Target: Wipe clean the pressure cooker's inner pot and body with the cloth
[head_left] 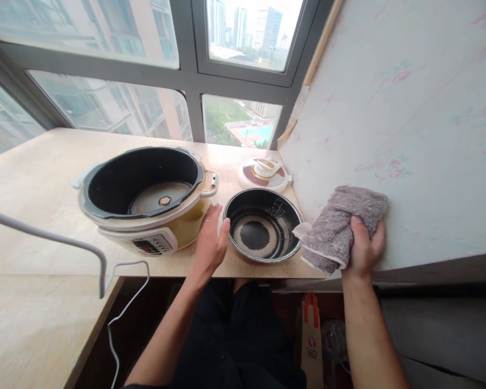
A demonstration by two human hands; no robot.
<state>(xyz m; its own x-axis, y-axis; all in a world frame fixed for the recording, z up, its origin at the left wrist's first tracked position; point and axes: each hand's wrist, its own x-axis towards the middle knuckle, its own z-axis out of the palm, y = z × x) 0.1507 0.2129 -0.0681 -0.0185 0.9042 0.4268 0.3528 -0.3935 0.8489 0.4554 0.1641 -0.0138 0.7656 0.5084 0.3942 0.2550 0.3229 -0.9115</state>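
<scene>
My left hand (210,240) lies on the wooden counter (44,183) with fingers stretched out, its thumb touching the rim of a black inner pot (262,226). The inner pot stands empty beside a cream electric cooker (146,197), whose body is open and empty. My right hand (364,246) grips a folded grey cloth (342,224), held just right of the inner pot. The cooker's round lid (264,174) lies behind the inner pot, near the window.
A pale flowered wall panel (409,108) rises at the right, close to the cloth. Windows (146,65) run along the back. A white cord (121,302) hangs off the counter's front edge. A white and red bag (311,340) stands below, by my legs.
</scene>
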